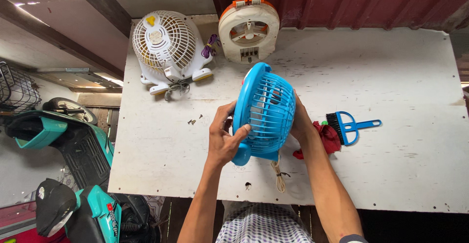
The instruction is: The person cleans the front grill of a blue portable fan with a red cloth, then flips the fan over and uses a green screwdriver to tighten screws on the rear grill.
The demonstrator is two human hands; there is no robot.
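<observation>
Head view, looking down on a white bench (pixel 400 77) scuffed with dark marks. Both hands hold a small blue fan (pixel 264 112) up off the bench, above its middle, nearer the front edge. The fan is tilted, grille facing right and toward the camera. Left hand (pixel 223 138): grip closed around the fan's left rim, thumb pressed on the grille bars, fingers curled behind. Right hand (pixel 300 121): grip holding the fan's right side, palm against the housing, fingers mostly hidden behind it. A pale cord (pixel 279 174) hangs from the fan's base, bundled, and reaches down toward the front edge of the bench.

On the bench, just right of the right wrist: a red cloth (pixel 330 138), crumpled, touching a blue hand brush (pixel 349 126) with dark bristles, handle pointing toward the right edge. Far left corner: a white fan (pixel 166 50) lying on its back, yellow feet, a purple cord bundled at its side. Beside it, at the far edge, a cream round fan housing (pixel 248 29) with an orange top, grille off. A few small dark screws (pixel 194 121) lie loose left of the blue fan.

Off the bench's left edge: a teal scooter (pixel 78 174), and a wire basket (pixel 17 89) further up.
</observation>
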